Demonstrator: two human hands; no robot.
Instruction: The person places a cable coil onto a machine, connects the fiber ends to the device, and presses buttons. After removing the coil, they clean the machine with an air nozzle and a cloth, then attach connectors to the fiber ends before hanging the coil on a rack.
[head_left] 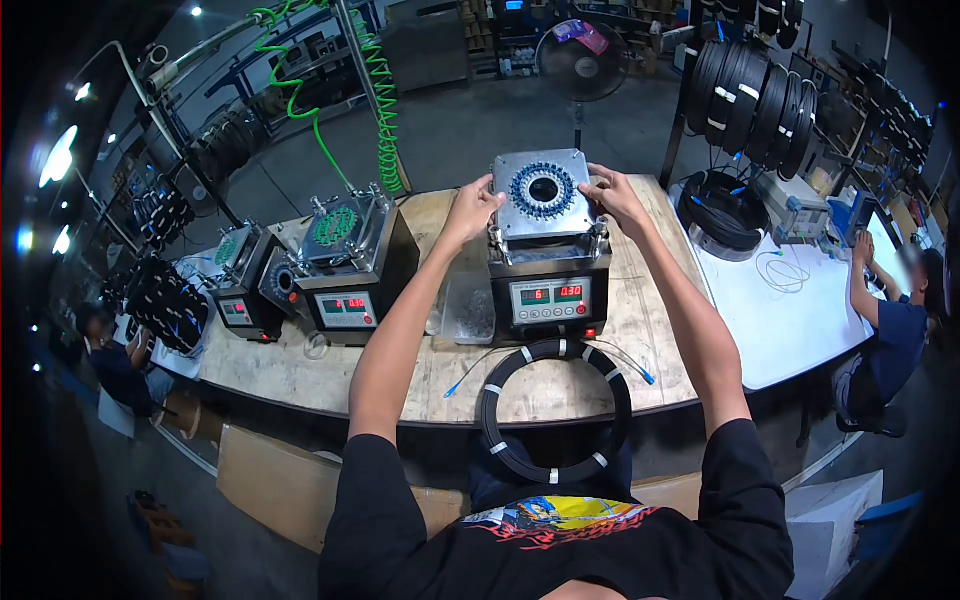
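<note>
Both hands are at the sides of a square metal plate (513,222) with a ring of dark blue connectors around its round central hole. My left hand (473,212) pinches the plate's left edge, fingertips at its side. On the opposite edge, my right hand (618,197) grips with thumb and fingers. Just below the plate stands a polishing machine (503,302) with red digits on its front panel. A coil of black cable (490,413) bound with white ties leans at the bench's front edge; its blue-tipped ends lie on the wood.
Left of my arms are two similar machines (385,255) (258,290) with green connectors on top. A clear plastic tray (468,310) sits beside the middle machine. Cable coils (722,215) rest on the white table (790,330) at right. One person (895,320) sits right, another (125,365) left.
</note>
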